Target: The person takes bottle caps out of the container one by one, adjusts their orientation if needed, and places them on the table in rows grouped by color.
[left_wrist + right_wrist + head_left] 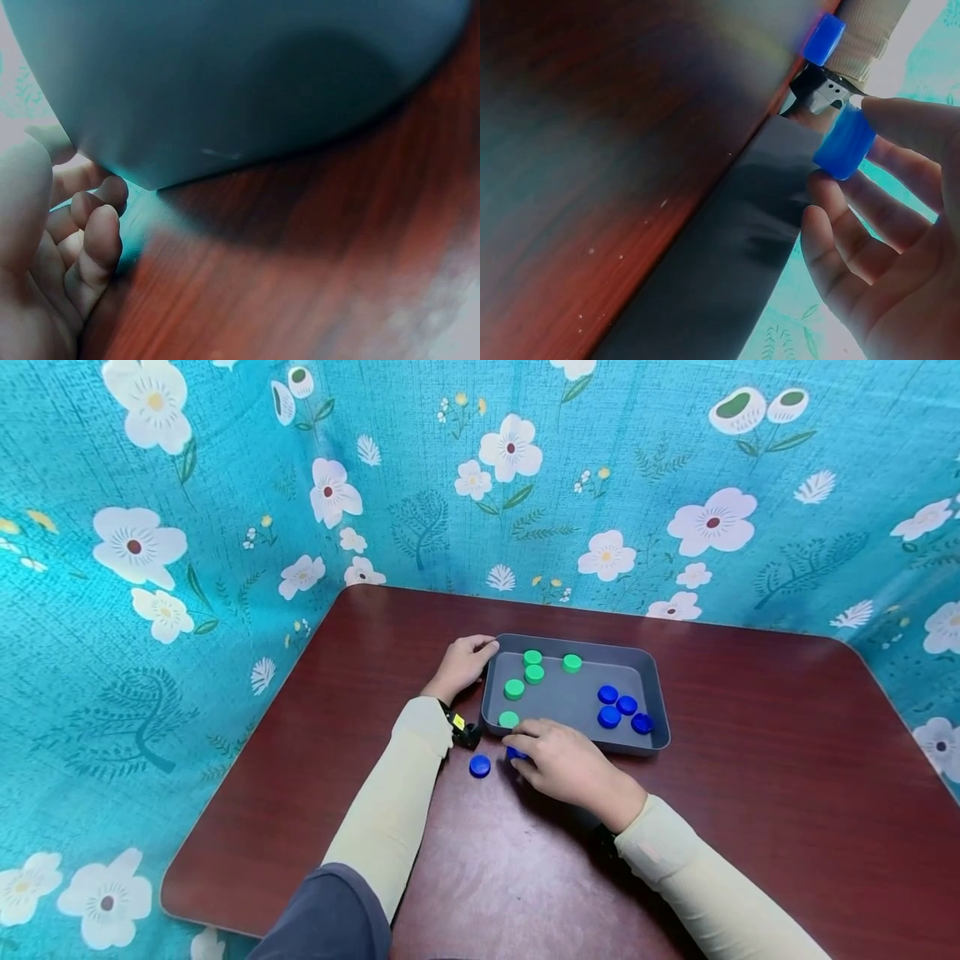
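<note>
My right hand (566, 764) pinches a blue bottle cap (845, 142) between thumb and fingers, just outside the near wall of a grey tray (577, 693). Another blue cap (480, 766) lies on the table to the left of this hand and also shows in the right wrist view. At the tray's far left corner, my left hand (461, 667) grips the rim; the left wrist view shows its fingers curled by the tray wall (225, 90). Inside the tray, several green caps (534, 674) sit toward the left and several blue caps (609, 717) toward the right.
The tray rests on a dark red-brown wooden table (787, 760) with rounded corners. Blue flowered cloth (420, 460) hangs behind the table and along its left side. Both wrists wear a black camera mount; the left one (467, 731) is close to the tray's left wall.
</note>
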`<state>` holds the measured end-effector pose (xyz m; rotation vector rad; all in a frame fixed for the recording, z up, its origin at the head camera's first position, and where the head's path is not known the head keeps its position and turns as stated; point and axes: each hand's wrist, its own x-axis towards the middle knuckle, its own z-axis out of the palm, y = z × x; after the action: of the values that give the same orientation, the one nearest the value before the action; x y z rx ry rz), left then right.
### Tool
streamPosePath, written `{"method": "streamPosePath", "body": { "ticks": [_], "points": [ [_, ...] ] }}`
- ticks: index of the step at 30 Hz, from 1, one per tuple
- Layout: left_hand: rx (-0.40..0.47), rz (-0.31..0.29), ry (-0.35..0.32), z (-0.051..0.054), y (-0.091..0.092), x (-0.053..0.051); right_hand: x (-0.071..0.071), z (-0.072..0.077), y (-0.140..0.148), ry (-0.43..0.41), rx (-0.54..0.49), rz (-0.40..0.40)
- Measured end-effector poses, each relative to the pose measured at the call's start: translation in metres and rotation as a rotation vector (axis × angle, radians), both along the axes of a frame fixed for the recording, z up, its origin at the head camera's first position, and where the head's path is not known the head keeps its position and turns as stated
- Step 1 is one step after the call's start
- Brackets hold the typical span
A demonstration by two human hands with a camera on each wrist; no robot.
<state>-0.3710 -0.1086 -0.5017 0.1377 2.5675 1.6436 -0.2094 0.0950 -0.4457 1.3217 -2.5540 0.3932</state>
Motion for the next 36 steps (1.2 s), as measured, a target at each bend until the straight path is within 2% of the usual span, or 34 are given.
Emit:
{"method": "streamPosePath", "body": {
  "ticks": [22,29,36],
  "points": [
    [-0.008,0.012,0.019,-0.001,0.000,0.001,0.002,0.000,-0.008,-0.054,0.068,0.024],
    [-0.021,0.012,-0.009,0.001,0.000,0.001,0.005,0.003,-0.012,-0.088,0.100,0.020],
    [-0.026,0.021,-0.002,0.001,0.000,0.001,0.004,0.001,-0.015,-0.100,0.111,0.029]
  ]
}}
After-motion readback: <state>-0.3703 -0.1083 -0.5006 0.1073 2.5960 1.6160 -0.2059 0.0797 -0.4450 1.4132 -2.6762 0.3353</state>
